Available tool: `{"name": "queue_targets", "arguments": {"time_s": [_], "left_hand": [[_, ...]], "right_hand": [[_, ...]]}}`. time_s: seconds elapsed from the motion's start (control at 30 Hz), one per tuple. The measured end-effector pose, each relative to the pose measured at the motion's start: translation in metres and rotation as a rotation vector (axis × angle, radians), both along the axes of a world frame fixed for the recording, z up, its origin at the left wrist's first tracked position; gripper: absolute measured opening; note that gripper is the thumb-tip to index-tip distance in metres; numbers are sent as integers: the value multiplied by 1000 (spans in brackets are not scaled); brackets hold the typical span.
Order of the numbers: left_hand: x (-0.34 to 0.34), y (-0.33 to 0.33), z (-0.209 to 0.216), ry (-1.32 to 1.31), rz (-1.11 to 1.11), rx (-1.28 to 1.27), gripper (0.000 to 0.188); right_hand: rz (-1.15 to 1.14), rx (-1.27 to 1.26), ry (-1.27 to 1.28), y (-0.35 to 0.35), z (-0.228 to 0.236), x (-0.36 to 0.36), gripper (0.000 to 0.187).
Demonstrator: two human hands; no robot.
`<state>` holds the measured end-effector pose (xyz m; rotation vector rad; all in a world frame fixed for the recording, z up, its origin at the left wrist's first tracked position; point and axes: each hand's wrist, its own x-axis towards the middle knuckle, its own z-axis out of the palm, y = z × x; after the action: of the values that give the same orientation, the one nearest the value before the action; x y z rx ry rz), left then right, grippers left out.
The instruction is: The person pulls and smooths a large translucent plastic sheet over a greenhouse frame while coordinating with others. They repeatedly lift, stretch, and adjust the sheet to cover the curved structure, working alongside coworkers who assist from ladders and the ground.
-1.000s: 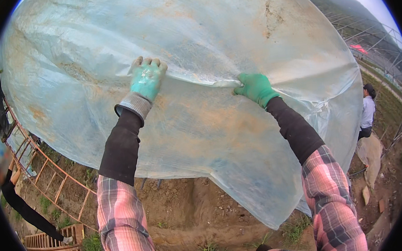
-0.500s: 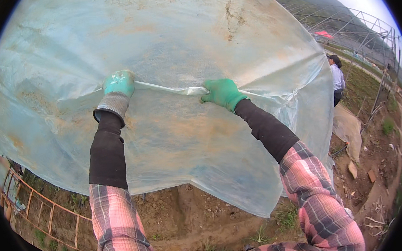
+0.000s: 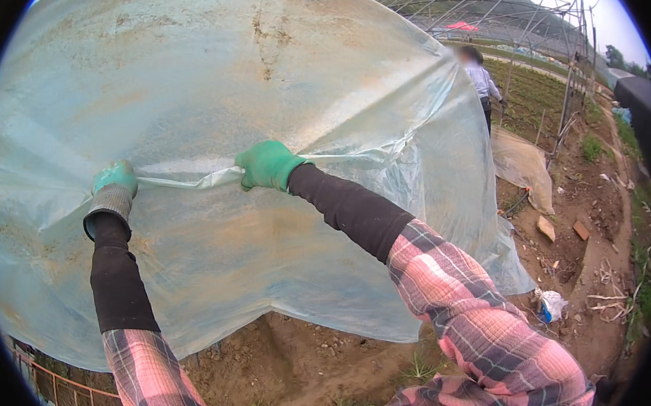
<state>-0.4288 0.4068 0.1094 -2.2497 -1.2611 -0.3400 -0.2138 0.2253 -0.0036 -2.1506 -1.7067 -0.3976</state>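
Note:
A large, dirt-stained sheet of translucent plastic film (image 3: 215, 248) spreads across most of the view. My left hand (image 3: 115, 180), in a green-coated glove with a grey cuff, is closed on a gathered fold of it. Farther right along the same fold, my right hand (image 3: 268, 165) grips the film in a green glove. Between both hands the fold is pulled into a taut, pleated ridge. From my right hand, creases run toward the sheet's right end. Both sets of fingertips are partly hidden by the gloves' backs and the film.
At the right stands a person (image 3: 481, 83) in a light shirt beside the sheet. Bare metal greenhouse frames (image 3: 508, 9) rise behind. Below lie brown soil (image 3: 299, 371), a brick (image 3: 581, 230) and a crumpled white-and-blue bag (image 3: 551, 305). A rusty ladder-like frame (image 3: 71, 394) is at lower left.
Both hands and the fold have shifted left in view, still gripping. The background has slid left too, showing more ground at the right, including the crumpled bag.

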Motion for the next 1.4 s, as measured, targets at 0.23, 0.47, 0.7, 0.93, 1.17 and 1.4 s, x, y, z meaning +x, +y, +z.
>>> {"name": "queue_targets", "arguments": {"time_s": [0.23,0.47,0.7,0.93,1.17,1.4], "left_hand": [[0,-9,-4,11,33,40,26],[-1,27,-10,-33,44,91,26],[-7,36,-14,-45,31,112,23],[-14,21,-16,-63,65,136,23],[-2,10,-12,-81,46,110,24],[-15,33,-14,-82,52,144,23]], "right_hand": [[8,40,33,-2,-5,1,38],[11,14,-52,5,-1,-3,37],[26,1,-33,7,3,-1,40],[57,-58,-15,13,7,4,42],[13,-69,-35,9,7,14,42],[32,-58,24,13,13,1,40]]}}
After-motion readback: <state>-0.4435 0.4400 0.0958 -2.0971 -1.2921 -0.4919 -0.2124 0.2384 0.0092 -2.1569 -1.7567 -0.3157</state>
